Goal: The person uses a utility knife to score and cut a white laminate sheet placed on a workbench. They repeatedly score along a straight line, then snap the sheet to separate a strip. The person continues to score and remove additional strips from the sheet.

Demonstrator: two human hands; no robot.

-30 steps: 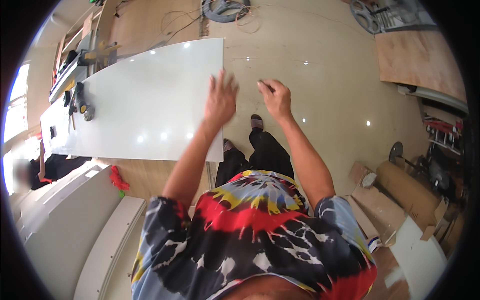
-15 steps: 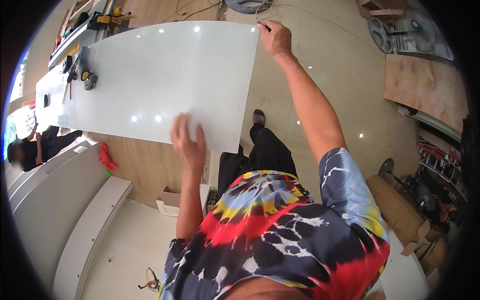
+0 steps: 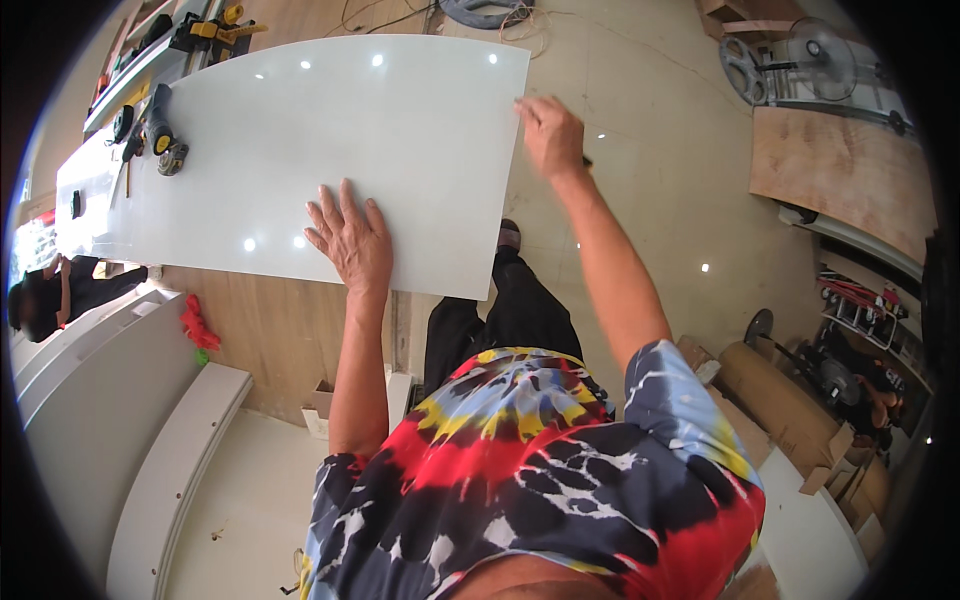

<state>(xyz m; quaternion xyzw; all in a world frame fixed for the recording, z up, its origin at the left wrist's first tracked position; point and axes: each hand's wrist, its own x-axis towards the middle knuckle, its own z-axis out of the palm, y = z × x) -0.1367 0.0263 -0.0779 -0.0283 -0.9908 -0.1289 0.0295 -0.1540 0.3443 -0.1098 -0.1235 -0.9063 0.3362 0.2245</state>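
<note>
As seen from above, found a long white panel (image 3: 430,150) stretched across the upper left, bounded on the right by a short edge between a far corner and a near corner, the latter just beside the black trousers (image 3: 525,315). Noted a broad stretch of glossy beige floor (image 3: 650,200) to the right of that edge, reaching to a brown wooden board (image 3: 840,160) and, lower down, a brown cardboard roll (image 3: 770,395). Below the near long edge, saw a wood-toned surface (image 3: 290,340), then a curved white piece (image 3: 185,465) at lower left. Logged a black-and-yellow power tool (image 3: 158,130) near the panel's left end, well apart from both hands. Recorded left hand (image 3: 350,245) as palm down on the panel, just in from the near long edge, with fingers fanned wide over the white face. Recorded right hand (image 3: 553,138) as beside the short right edge, nearer the far corner, with fingers curled narrow around a slim dark object (image 3: 588,161), visible only as one end by the wrist; cannot tell its kind. Placed thumb and forefinger tips right at the edge line; cannot tell whether touching or just above.
</note>
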